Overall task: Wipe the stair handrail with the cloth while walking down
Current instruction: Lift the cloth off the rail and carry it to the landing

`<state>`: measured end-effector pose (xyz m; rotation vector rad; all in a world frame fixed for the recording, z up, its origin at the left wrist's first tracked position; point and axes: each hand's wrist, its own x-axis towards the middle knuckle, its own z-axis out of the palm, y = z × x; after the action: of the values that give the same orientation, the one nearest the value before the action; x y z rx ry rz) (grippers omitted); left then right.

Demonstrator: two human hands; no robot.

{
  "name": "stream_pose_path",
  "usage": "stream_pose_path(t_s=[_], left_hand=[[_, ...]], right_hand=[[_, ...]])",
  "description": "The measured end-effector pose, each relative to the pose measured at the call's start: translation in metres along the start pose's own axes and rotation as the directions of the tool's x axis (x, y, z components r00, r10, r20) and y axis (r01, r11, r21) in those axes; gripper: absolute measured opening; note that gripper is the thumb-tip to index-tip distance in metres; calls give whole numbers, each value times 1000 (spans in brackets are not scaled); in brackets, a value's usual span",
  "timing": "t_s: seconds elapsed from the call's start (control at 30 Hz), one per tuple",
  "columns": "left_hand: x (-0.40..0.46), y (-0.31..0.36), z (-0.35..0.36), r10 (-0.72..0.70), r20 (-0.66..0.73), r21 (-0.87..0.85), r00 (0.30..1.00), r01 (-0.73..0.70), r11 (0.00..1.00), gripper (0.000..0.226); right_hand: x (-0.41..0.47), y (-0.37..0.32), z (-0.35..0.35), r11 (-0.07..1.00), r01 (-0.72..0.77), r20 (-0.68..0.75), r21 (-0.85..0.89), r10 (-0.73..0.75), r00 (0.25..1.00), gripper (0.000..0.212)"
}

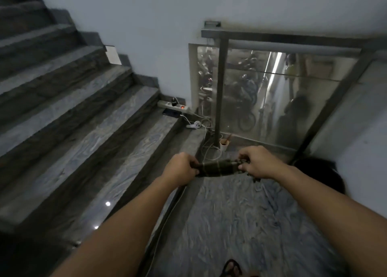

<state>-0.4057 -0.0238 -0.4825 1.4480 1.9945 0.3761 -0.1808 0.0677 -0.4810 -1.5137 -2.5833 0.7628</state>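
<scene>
Head camera view, looking down at a stair landing. At the bottom edge, just right of centre, a foot in a dark sandal (231,268) stands on the grey veined stone floor (240,224). Two bare forearms reach up from the lower corners to the middle of the frame. The left hand (182,169) is curled into a fist around one end of a dark striped cloth (219,168); the right hand (254,161) grips the other end with fingers curled and thumb pressed in. The cloth is stretched in a bunched roll between them, held in the air over the landing, well apart from the handrail.

Beyond the hands, near centre, a small cup (224,144) sits on the floor among white cables (209,151). Further back lie a white power strip (172,106) and a dark phone (171,113) on the lowest step. Grey stone steps (83,117) rise toward the upper left. In the upper right, the metal handrail (289,37) tops a glass panel (272,101) showing blurred parked motorbikes.
</scene>
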Motion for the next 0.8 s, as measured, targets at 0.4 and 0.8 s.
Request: stream_pose_path(t_s=[0.4, 0.8], left_hand=[[158, 160, -22, 141, 72, 158, 987, -151, 976, 19], [281, 261, -2, 318, 186, 178, 930, -350, 920, 16]], right_hand=[[61, 110, -122, 966, -251, -46, 61, 254, 966, 16], [108, 206, -180, 906, -403, -92, 132, 416, 905, 20]])
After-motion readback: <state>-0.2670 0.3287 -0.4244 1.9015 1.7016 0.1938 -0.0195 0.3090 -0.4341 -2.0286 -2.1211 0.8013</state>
